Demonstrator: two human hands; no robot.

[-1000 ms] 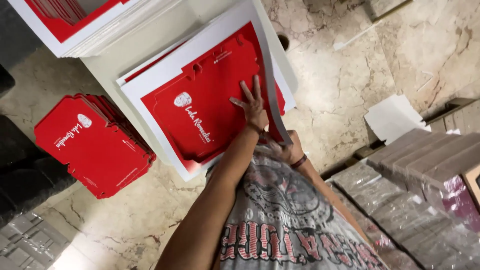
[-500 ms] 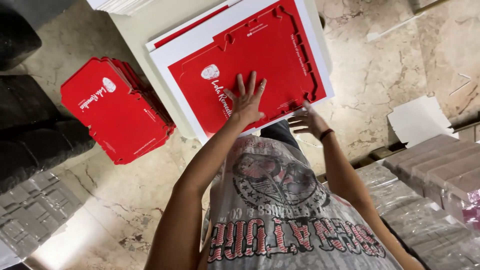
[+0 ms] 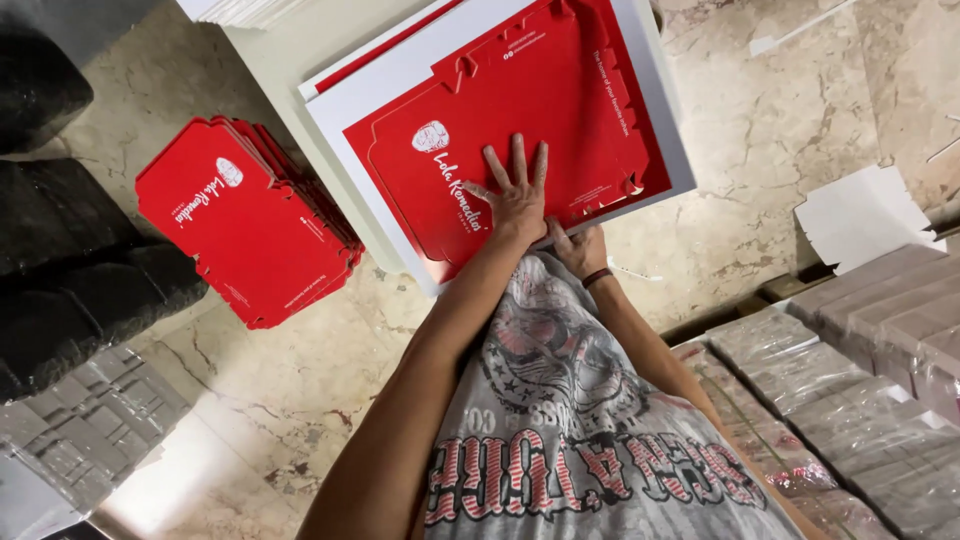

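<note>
The left hand [image 3: 518,195] lies flat, fingers spread, palm down on the red sheet [image 3: 520,120], pressing it and grasping nothing. The sheet is a flat die-cut carton blank with white print, lying on top of a white stack [image 3: 400,75]. The right hand [image 3: 578,250] sits just beside the left hand at the sheet's near edge, fingertips touching the rim; I cannot tell whether it pinches the edge or only rests there. A dark band circles that wrist. Left of the sheet, on the marble floor [image 3: 760,130], stands a pile [image 3: 245,225] of red cut-out blanks, apart from the stack. Right of the sheet lies a loose white card [image 3: 862,215], and beyond it wrapped bundles [image 3: 850,370]. Dark bags [image 3: 80,260] sit farther left than the pile.
</note>
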